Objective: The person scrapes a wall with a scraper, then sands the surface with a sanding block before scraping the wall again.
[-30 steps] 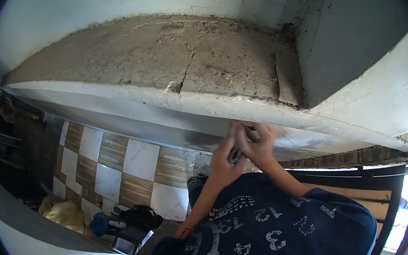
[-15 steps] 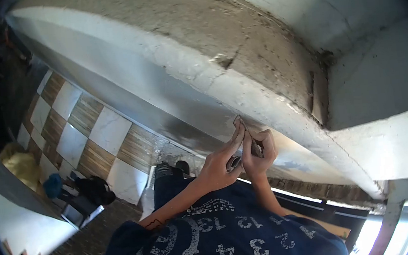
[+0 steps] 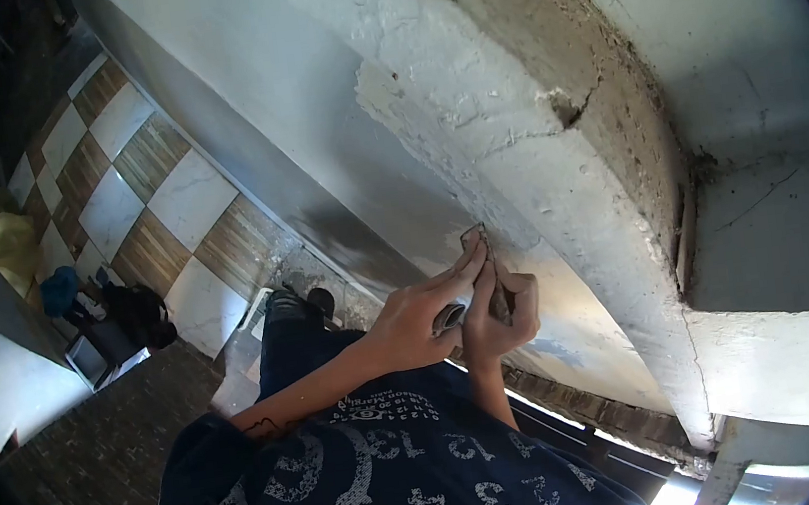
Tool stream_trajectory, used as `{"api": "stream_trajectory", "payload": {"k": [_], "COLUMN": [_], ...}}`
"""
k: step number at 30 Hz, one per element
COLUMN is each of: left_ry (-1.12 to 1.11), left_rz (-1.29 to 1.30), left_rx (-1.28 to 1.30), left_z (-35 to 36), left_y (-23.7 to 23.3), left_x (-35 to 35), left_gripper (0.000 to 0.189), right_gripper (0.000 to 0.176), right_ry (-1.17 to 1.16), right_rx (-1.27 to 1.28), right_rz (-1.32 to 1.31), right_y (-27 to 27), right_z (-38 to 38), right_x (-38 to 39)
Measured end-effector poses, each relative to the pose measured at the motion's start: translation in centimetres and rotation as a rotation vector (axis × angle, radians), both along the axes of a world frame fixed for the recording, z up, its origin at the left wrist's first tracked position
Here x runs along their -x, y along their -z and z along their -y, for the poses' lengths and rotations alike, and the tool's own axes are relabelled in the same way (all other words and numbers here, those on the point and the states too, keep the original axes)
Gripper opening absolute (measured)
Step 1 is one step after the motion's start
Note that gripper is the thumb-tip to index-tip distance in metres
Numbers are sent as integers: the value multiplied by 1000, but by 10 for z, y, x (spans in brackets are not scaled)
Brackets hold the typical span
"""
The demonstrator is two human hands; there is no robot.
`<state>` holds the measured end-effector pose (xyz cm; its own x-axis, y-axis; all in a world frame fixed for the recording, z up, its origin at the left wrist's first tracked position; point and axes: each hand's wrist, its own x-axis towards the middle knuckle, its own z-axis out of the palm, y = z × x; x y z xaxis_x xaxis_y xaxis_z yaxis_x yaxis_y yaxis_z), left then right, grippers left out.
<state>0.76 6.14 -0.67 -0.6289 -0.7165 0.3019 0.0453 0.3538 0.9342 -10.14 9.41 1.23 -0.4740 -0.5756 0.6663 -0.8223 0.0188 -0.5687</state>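
Observation:
My left hand (image 3: 413, 323) is closed round a small grey piece (image 3: 447, 319), perhaps folded sandpaper, whose end shows below the fingers. Close beside it, my right hand (image 3: 502, 321) has curled fingers against a thin greyish object that I cannot make out clearly. The fingertips of both hands meet at a small dusty edge (image 3: 473, 235), right against the curved wall (image 3: 357, 188). Around them the wall surface is patchy, grey on the left and whitish on the right.
A rough ledge (image 3: 541, 47) with a crack runs above the hands to a recess (image 3: 781, 229) at right. Checkered floor tiles (image 3: 157, 226) lie at left, near a yellow bag (image 3: 10, 248), a blue cloth (image 3: 60, 290) and a dark bag (image 3: 137, 313).
The camera view has shifted and turned, so more of the wall face shows. Both hands appear slightly further left, still together at the wall.

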Motion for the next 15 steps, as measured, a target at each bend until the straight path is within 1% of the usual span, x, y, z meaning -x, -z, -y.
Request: {"api": "stream_trajectory", "payload": {"k": [3,4,5,6,7,8,9,11,12,14,15], "left_ry": [-20,-1,21,24,-9,-46,-47,-46,-50,-29,-31], "left_rz": [-37,-15,8,10,-3,-15,-16,-100,-104,7,6], "left_rx": [12,-87,-191,-200,-144,-79,-79,27,28,-147,-155], "left_z": [-1,2,3,5,6,8,6,1,5,12,12], "left_y": [-1,-4,-5,-6,-8,-9,-6,1,-2,-10,-10], "left_x": [5,2,-1,-2,-4,-4,-2,6,4,-4,-5], "left_gripper": [91,91,91,91,92,92,92,91,91,90,90], "right_gripper": [9,9,8,8,8,8,9,10,11,11,12], "right_ry": [-45,-48,-79,-108,-97,-98,-98,-108,-88,-64,-57], "right_rx": [23,21,37,51,36,35,48,67,40,4,16], "right_rz": [11,10,-72,-154,-81,-81,-67,-58,-37,-14,-68], "right_y": [-2,-3,-5,-6,-5,-3,-2,-2,-5,-4,-2], "right_z": [-1,6,15,21,20,16,11,12,15,19,21], "right_x": [6,6,3,1,-1,2,5,6,4,-1,-3]}}
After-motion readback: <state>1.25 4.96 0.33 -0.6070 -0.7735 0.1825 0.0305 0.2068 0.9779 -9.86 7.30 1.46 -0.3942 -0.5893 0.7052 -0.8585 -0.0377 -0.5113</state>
